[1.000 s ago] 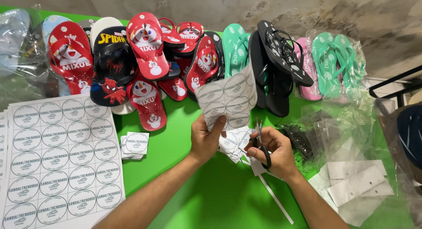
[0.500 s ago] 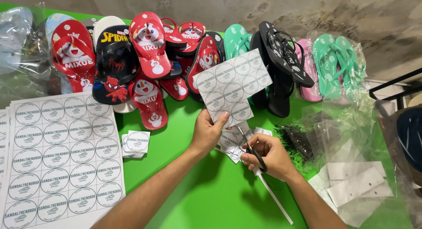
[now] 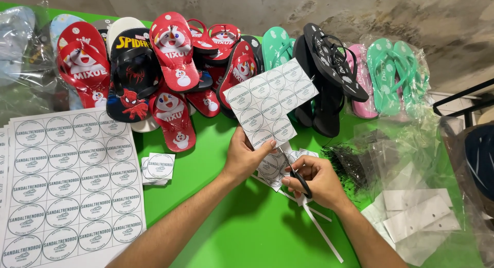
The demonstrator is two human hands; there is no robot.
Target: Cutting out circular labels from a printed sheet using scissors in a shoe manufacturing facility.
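My left hand [image 3: 246,157] pinches the lower edge of a partly cut sheet of round white labels [image 3: 271,102] and holds it upright over the green table [image 3: 242,227]. My right hand [image 3: 316,180] grips a pair of black-handled scissors [image 3: 292,167], whose blades point up at the sheet's bottom corner. Cut-off label squares [image 3: 272,167] and thin paper strips [image 3: 321,229] lie under and beside both hands.
A full label sheet [image 3: 69,180] lies at the left, with a small stack of cut labels [image 3: 158,167] beside it. Rows of red, black, teal and pink flip-flops [image 3: 175,67] line the far edge. Clear bags and white cards [image 3: 417,216] sit at the right, by black ties [image 3: 350,165].
My left hand has turned the cut sheet from folded over to flat and tilted right. My right hand has brought the scissors up to its lower corner.
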